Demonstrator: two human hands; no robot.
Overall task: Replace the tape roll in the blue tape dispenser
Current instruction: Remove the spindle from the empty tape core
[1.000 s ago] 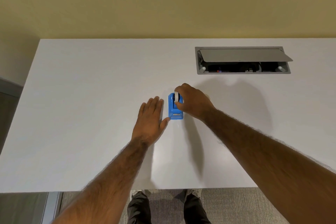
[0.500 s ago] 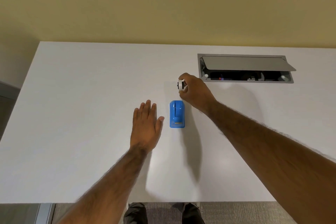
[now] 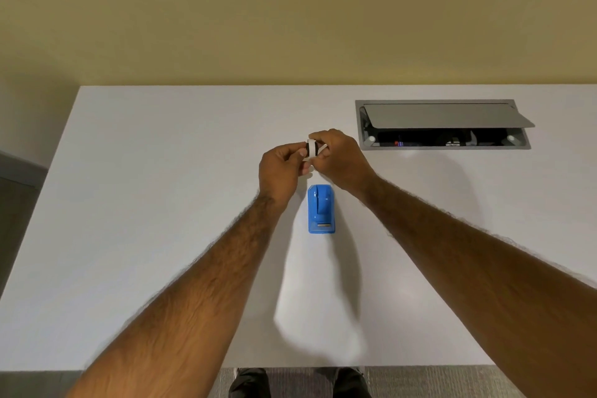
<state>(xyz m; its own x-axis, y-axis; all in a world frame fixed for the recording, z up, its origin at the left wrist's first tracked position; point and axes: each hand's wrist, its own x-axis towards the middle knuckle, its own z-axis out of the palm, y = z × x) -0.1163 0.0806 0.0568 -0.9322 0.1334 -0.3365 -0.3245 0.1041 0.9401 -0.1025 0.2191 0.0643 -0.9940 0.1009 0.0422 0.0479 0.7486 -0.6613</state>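
Tape roll (image 3: 311,149) sits pinched between both hands above the table (image 3: 161,203), at 12 o'clock from the blue tape dispenser (image 3: 321,208). Left hand (image 3: 282,170) and right hand (image 3: 342,160) both close fingertips on it. It looks light, small and stiff, likely with a dark hub inside; gripping the flat sides seems safest, since the tacky edge could snag. The dispenser's cradle looks empty and unobstructed. At 2 o'clock lies an open cable hatch (image 3: 442,124), well apart.
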